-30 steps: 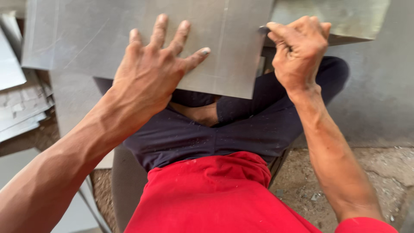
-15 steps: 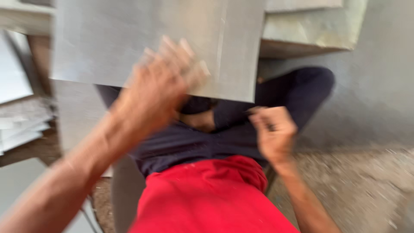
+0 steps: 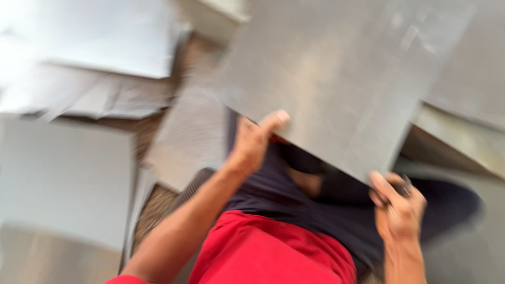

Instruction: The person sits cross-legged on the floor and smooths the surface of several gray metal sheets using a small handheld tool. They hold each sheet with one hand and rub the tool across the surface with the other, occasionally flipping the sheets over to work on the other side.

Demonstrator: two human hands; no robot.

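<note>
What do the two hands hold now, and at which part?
Both hold the large flat grey metal sheet at its near edge: the left hand midway, the right hand at the near corner.

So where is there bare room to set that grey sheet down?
The flat grey panel left of the left hand looks bare, though blurred. Upper left is crowded with overlapping pale sheets. The lap is taken up by the grey sheet and the right hand.

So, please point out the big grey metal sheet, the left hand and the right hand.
grey metal sheet (image 3: 336, 84), head view, middle of its flat face.
left hand (image 3: 253, 141), head view, back of the hand.
right hand (image 3: 401, 210), head view, the knuckles.
</note>
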